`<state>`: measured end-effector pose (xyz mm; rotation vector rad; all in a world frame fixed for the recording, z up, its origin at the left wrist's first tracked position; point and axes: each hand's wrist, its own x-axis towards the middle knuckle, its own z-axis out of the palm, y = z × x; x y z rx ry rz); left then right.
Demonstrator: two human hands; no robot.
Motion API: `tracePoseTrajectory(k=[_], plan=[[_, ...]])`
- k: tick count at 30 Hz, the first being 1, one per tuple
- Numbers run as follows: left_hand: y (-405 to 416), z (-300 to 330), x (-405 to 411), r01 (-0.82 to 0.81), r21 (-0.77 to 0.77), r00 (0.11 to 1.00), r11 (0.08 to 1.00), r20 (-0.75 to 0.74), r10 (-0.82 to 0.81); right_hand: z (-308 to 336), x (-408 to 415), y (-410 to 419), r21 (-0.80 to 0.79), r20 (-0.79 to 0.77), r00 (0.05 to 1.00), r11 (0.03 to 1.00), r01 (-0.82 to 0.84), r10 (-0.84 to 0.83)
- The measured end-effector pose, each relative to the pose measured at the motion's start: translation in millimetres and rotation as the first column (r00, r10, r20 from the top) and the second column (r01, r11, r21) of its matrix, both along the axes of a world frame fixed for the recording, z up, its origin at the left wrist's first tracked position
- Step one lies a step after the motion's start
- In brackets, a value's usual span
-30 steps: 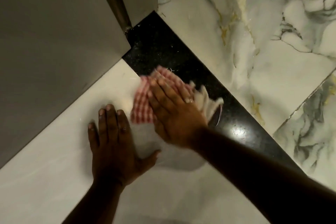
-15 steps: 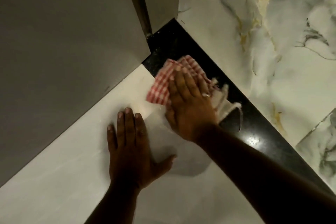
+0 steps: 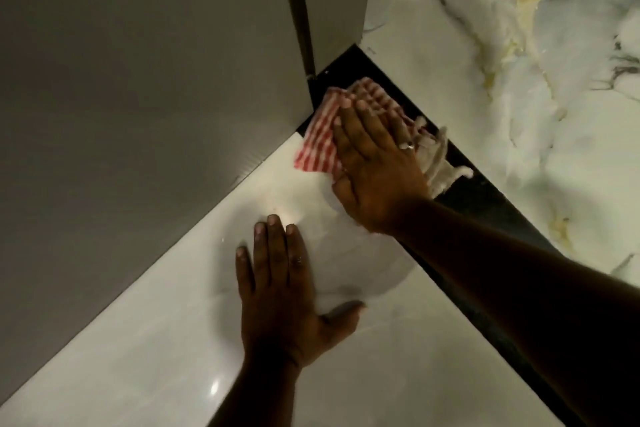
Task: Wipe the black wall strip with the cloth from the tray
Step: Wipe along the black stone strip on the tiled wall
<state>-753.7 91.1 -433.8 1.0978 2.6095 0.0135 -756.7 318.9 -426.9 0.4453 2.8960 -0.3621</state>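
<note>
The cloth [image 3: 320,139] we are working with is a red-and-white checked rag with a paler, frayed tail trailing toward four o'clock; it looks thin, light and limp, so we judge it will bunch or slide unless we keep it pinned flat. It lies partly on the black strip [image 3: 481,198] near that strip's upper end, with its eleven o'clock corner close to the foot of the grey panel [image 3: 138,97] and its seven o'clock edge lapping onto the pale glossy tile [image 3: 166,333]. Our right hand [image 3: 374,166] presses it down with the palm flat and the fingers spread, not curled round it, so the hold is by pressure alone. The strip looks hard, polished and speckled, so we expect little friction there. For a firmer hold we would gather the loose tail under the palm. Our left hand [image 3: 284,298] lies open at seven o'clock from the cloth, flat on the pale tile, holding nothing and apparently bracing us. Beyond the strip, toward two o'clock, runs veined marble [image 3: 536,87]. No tray is in view.
</note>
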Motion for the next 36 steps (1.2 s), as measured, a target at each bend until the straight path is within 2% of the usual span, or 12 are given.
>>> tracePoseTrajectory(k=[3,6,11,15,17,19,22,24,28,30,32,36], plan=[[-1,0,0,0.008,0.0,1.0,1.0,-0.012,-0.008,-2,-33,26,0.037,-0.032,0.986,0.986,-0.162,0.163],[-2,-1,0,0.007,-0.016,1.0,1.0,-0.014,-0.007,-6,-45,41,0.058,-0.086,0.985,0.987,-0.148,0.152],[-2,-2,0,0.015,-0.007,0.999,1.0,-0.041,-0.015,-11,-47,36,-0.007,-0.136,0.96,0.969,0.247,-0.246],[-2,-5,0,0.01,0.017,0.999,1.0,-0.04,-0.01,-15,-40,14,-0.022,-0.094,0.784,0.789,0.614,-0.613],[-2,-5,0,0.003,0.041,0.999,0.999,-0.042,-0.002,-14,-26,-8,-0.01,-0.084,0.842,0.846,0.533,-0.532],[-5,-5,1,0.0,0.065,0.999,0.998,-0.051,0.003,-10,-2,-22,-0.052,-0.085,0.969,0.973,0.227,-0.23],[-6,-7,2,0.013,0.089,0.998,0.996,-0.066,-0.007,-10,36,7,0.013,-0.084,0.987,0.991,-0.133,0.134],[-6,-8,1,0.011,0.076,0.998,0.997,-0.063,-0.007,-11,34,28,0.034,-0.077,0.992,0.995,-0.097,0.099],[-4,-7,2,0.013,0.049,0.998,0.999,-0.059,-0.011,-8,-32,35,0.032,-0.055,0.968,0.969,0.246,-0.244],[-5,-8,0,0.028,0.03,0.998,0.999,-0.06,-0.026,-7,-57,28,0.029,-0.051,0.948,0.948,0.316,-0.315],[-5,-9,0,0.028,0.02,0.997,0.999,-0.066,-0.027,-9,-50,11,0.021,-0.058,0.971,0.972,0.233,-0.232],[-3,-6,2,0.018,0.042,0.997,0.999,-0.073,-0.014,1,48,6,-0.025,-0.041,0.985,0.985,-0.171,0.17]])
